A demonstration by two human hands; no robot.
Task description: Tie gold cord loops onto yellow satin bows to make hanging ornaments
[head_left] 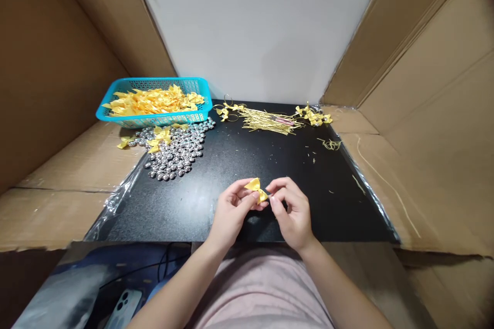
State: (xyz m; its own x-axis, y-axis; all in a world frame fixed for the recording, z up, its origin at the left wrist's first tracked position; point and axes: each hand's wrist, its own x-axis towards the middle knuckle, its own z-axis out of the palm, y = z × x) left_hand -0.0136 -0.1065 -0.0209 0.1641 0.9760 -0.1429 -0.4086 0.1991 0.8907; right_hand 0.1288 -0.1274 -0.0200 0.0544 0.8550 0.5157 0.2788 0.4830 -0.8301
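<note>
Near the front of the black table, my left hand (235,207) holds a yellow ribbon bow (257,190) between thumb and fingers. Close against its right side is my right hand (291,209), thumb and index fingertip pinched together. Something small and pale may be between those fingertips, but I cannot make it out. Silver beads (175,151) lie in a spread to the left, with a few loose yellow bows (160,136) on top. Behind them a blue basket (154,122) is heaped with more yellow bows (154,100).
Gold twist ties (266,122) form a pile at the back, with a pink-handled tool (284,121) on them. Bows with wire (314,115) lie at back right, near a tangle of gold string (331,144). Cardboard walls (432,51) flank the black table (247,157). A phone (125,308) is below left.
</note>
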